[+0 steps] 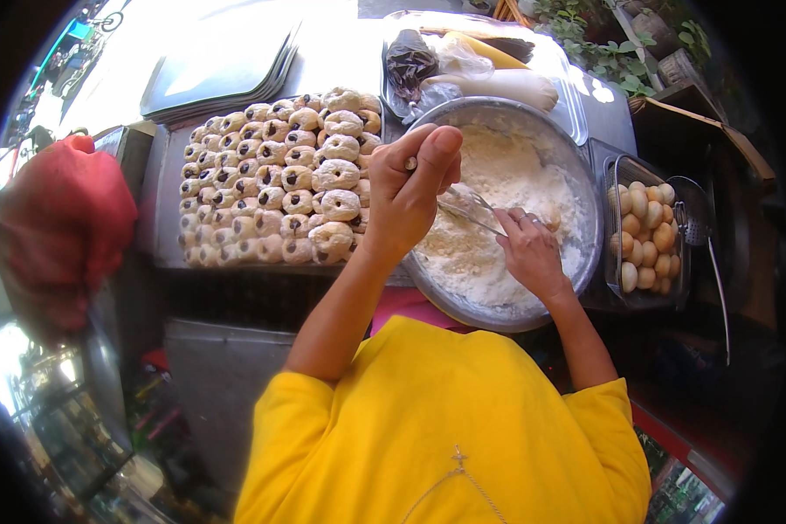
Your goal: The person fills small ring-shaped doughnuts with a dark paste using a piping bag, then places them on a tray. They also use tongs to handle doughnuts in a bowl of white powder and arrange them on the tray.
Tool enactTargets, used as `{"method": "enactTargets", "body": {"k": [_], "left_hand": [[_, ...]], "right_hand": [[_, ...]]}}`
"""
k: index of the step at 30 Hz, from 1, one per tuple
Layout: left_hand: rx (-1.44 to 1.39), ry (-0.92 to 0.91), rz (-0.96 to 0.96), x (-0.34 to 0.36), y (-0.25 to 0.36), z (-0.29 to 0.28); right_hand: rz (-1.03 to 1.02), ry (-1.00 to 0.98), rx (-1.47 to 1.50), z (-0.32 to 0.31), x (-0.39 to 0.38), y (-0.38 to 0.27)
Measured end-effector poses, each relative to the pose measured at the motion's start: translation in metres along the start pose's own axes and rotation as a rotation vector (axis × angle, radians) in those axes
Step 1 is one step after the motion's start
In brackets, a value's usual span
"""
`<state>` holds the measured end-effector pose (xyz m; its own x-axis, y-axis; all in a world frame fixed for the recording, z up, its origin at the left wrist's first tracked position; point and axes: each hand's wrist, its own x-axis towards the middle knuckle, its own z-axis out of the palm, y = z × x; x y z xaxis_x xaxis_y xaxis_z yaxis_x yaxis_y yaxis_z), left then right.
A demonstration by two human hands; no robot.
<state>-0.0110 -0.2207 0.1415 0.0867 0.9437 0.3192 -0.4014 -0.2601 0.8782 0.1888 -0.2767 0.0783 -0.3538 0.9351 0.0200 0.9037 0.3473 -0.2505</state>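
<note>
A wide metal bowl [585, 188] of white powder sits in front of me. Over its left side my left hand [413, 179] is raised in a fist round a thin handle, whose tip shows by the thumb. From below that fist a thin metal wire tool [473, 210] slants into the bowl; its exact kind is unclear. My right hand [533, 253] is inside the bowl, at the tool's lower end, fingers bent into the powder; what they grip is hidden. Left of the bowl, a tray holds rows of powdered ring doughnuts [334, 177], many with dark filling in the middle.
Right of the bowl stands a wire basket [616, 279] of plain golden dough balls, beside a slotted metal skimmer [695, 229]. Behind are stacked metal trays [214, 70] and a tray with filled bags [502, 87]. A red cloth-like bundle [65, 218] is at far left.
</note>
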Motion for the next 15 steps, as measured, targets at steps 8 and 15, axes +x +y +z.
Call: {"method": "enactTargets", "body": {"k": [8,15], "left_hand": [[0.304,-0.194,-0.041,0.003,-0.033,0.024],[0.410,-0.159,0.342,-0.010,0.055,0.005]], "right_hand": [[0.005,-0.071,-0.046,0.001,-0.002,0.001],[-0.021,-0.094,-0.072,-0.025,0.011,-0.003]]}}
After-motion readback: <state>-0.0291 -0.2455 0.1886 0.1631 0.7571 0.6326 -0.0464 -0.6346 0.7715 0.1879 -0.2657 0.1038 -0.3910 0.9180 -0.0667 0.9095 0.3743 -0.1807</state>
